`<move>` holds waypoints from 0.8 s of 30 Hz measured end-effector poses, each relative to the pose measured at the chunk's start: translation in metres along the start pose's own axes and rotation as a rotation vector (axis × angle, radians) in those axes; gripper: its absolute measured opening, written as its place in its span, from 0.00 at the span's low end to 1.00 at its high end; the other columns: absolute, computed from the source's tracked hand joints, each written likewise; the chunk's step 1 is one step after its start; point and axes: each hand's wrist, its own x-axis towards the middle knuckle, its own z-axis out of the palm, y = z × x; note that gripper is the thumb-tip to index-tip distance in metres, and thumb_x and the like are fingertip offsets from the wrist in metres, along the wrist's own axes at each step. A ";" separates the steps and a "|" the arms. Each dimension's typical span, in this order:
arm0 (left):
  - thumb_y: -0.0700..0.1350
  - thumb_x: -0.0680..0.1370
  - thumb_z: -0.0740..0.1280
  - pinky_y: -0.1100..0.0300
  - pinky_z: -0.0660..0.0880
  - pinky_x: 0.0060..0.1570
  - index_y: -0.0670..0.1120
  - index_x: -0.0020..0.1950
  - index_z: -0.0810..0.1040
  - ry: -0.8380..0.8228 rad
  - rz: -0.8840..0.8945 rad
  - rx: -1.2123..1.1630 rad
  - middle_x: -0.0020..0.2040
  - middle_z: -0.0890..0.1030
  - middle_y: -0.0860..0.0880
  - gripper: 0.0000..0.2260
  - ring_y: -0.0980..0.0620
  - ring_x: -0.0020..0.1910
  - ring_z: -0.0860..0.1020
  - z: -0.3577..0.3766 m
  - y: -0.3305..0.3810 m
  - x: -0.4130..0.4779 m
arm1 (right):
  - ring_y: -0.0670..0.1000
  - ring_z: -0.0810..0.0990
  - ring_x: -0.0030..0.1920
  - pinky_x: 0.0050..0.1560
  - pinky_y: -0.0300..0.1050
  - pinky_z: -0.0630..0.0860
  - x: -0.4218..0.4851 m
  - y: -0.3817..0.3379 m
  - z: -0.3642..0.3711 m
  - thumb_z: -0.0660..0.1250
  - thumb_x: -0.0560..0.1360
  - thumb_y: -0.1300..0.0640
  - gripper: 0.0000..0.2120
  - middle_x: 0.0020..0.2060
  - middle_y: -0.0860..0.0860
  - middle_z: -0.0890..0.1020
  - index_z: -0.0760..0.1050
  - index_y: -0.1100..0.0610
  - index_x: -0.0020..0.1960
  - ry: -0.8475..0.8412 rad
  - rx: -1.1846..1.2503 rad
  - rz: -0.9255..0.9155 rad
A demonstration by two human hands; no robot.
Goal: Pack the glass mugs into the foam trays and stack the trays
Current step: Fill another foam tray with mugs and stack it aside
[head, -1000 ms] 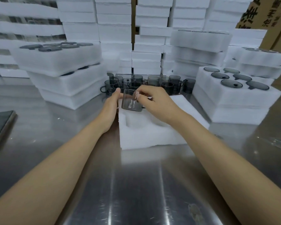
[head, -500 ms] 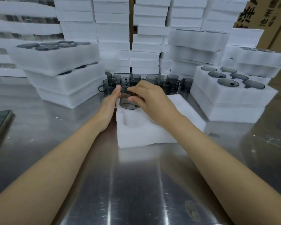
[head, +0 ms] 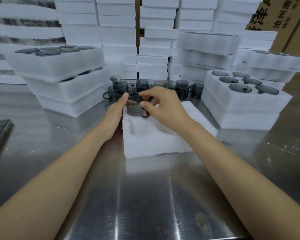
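Right hand [head: 164,104] pinches a smoky glass mug [head: 135,108] over the foam tray [head: 156,144]; flat left hand [head: 115,112] steadies the tray's side.

Bright, even light from above; picture slightly soft.
Streaked glare runs along the near table [head: 145,196]; far foam stacks [head: 118,32] wash out to flat white; straight lines bow at left and right edges; shadows faint, soft.
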 end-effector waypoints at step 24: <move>0.44 0.76 0.65 0.53 0.72 0.59 0.58 0.57 0.79 -0.092 -0.045 0.140 0.56 0.81 0.50 0.13 0.51 0.52 0.80 -0.007 0.001 -0.007 | 0.39 0.79 0.56 0.57 0.36 0.71 -0.008 0.036 -0.027 0.68 0.76 0.53 0.08 0.52 0.41 0.83 0.83 0.51 0.53 -0.272 0.149 0.265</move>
